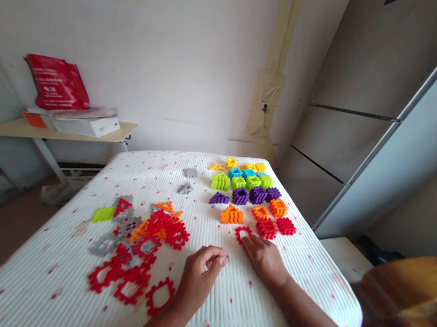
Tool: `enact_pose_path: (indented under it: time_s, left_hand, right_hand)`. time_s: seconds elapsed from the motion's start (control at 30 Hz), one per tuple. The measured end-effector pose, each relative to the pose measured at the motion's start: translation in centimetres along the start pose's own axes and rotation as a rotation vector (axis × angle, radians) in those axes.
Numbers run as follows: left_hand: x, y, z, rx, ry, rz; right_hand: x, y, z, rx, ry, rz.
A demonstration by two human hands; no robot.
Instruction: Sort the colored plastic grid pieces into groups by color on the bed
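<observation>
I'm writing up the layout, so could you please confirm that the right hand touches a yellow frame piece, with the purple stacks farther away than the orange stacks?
Not quite: the head view shows the right hand touching a red frame piece, not yellow. The purple stacks are farther away than the orange stacks.

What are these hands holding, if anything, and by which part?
The right hand is at the near edge of a red open-centred interlocking tile; whether gripping or merely touching cannot be told. No held thing shows in the curled left hand.
</observation>
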State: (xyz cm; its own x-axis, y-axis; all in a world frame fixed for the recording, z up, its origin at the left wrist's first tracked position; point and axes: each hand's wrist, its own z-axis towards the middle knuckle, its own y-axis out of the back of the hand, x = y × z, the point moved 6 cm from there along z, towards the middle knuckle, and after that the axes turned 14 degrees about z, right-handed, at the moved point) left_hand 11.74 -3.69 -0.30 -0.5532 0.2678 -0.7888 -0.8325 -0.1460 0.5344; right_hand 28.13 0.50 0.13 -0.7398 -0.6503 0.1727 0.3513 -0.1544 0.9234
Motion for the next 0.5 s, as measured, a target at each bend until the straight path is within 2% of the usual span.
enact_pose_path:
  time_s: [0.1, 0.2, 0.3, 0.4, 0.5]
  left_hand:
    - [-0.4, 0.5, -0.7, -0.032, -0.066, 0.030]
    - [-1.1, 1.8, -2.0, -0.114, -0.191, 0.129]
    - [-1.6, 4.1, -3.8, -0.209, -0.329, 0.264]
    - [-1.2, 7.1, -5.6, -0.277, -0.431, 0.417]
    - [-0.2, 9.5, -7.1, -0.252, -0.494, 0.545]
  right_hand:
    - [-0.1, 0.1, 0.1, -0.003, -0.028, 0.019]
    - [-0.5, -0.2, 0.1, -0.002, -0.050, 0.062]
    - [-1.1, -0.7, -0.1, -0.034, -0.047, 0.099]
    - [-1.5, -1.0, -0.4, -0.087, -0.012, 0.088]
    - [-1.1, -0.9, -0.6, -0.124, 0.045, 0.048]
